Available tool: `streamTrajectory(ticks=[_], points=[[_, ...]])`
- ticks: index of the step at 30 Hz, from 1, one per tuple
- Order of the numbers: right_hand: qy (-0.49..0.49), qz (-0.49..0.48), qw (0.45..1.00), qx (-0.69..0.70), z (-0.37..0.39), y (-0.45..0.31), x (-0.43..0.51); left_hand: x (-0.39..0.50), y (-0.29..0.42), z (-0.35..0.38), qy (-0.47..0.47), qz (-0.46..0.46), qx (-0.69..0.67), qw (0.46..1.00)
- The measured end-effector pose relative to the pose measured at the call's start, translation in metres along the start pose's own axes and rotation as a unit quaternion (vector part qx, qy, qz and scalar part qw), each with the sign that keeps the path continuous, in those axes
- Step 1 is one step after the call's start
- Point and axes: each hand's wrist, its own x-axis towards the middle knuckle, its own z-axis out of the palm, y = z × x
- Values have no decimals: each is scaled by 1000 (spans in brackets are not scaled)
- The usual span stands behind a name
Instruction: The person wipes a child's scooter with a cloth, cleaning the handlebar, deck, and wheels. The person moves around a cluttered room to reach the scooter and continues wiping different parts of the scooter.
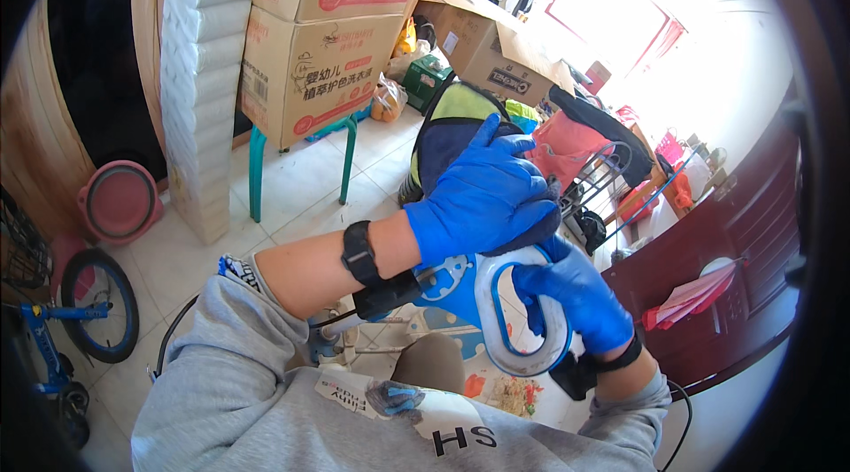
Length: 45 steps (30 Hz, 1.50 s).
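Note:
My left hand, in a blue glove, is bent around a dark grey cloth, its index finger sticking out. The cloth lies against the upper end of a dirty white loop-shaped frame with blue edging. My right hand, also gloved in blue, grips the right side of this loop, with fingers reaching into its opening. A blue panel with a pale pattern joins the loop on the left, partly hidden by my left wrist. Beyond my left hand is a lime-green and navy fabric piece with black trim.
Cardboard boxes rest on a green-legged stool beside tall wrapped paper packs. A pink basin and a blue children's bicycle stand left. A dark red door is at right; an open carton is farther back.

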Motion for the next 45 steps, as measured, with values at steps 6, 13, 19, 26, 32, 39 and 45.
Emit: streamTrajectory(ticks=[6, 13, 19, 26, 32, 39, 45], points=[[23, 9, 999, -35, -2, 3, -4, -4, -46, 4, -243, -239, -143, 929], [-3, -18, 999, 47, -5, 8, 2, -1, -1, 0, -132, -95, 0, 987], [18, -9, 1000, 18, -4, 12, -4, -1, -32, 8, -216, -112, -67, 968], [-3, -23, 1000, 17, -9, 9, 2, -7, -9, 9, 5, -110, -68, 992], [12, -9, 999, 35, -6, 17, -4, 2, -9, -1, -88, -49, -74, 992], [29, -14, 999, -6, -3, 6, -1, -51, -46, 26, -209, -459, -273, 819], [69, -66, 995, 24, 4, 12, -1, -101, -31, 25, -192, -444, -286, 827]])
